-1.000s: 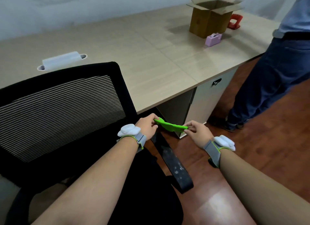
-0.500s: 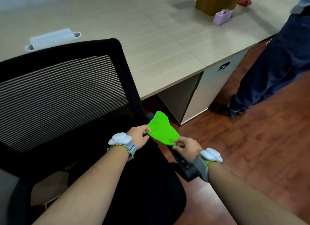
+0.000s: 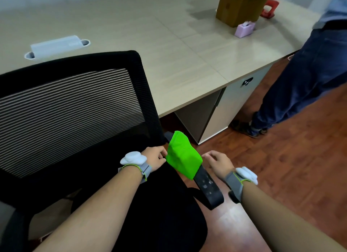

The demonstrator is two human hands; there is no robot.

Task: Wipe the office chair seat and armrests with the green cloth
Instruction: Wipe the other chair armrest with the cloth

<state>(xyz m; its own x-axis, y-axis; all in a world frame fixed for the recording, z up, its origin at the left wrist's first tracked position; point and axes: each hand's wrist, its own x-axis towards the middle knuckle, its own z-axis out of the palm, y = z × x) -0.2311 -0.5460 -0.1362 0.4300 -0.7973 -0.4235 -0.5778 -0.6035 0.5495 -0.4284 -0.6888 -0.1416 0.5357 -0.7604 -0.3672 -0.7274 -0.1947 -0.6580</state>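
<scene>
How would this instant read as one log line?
green cloth: draped over armrest | left hand: pinching cloth edge | right hand: open, beside cloth

Even, soft indoor light, glare on the wooden floor [image 3: 231, 226], wide-angle bending at the edges.

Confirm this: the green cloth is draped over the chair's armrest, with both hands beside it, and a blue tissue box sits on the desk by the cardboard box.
Wrong in one respect: the head view shows the tissue box is pink, not blue. The rest holds: the green cloth lies over the armrest, the left hand and right hand flank it, and the cardboard box stands on the desk.
</scene>
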